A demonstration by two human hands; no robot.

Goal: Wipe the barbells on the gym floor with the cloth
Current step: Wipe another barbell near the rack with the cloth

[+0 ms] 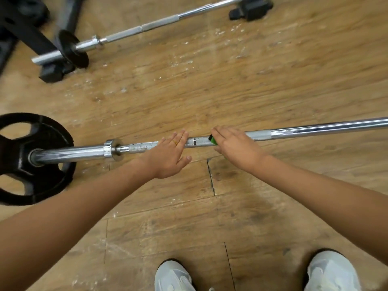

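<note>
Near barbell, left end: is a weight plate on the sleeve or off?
On. The black plate has the near barbell's sleeve running through its hub, outboard of the collar.

The near barbell (315, 128) lies across the floor (210, 91) ahead of two shoes (174, 276), a weight plate (31, 158) on its left end and the left hand (168, 158) on its shaft just left of the right hand (237, 148), while the far barbell (147, 26) lies behind, well apart.
</note>
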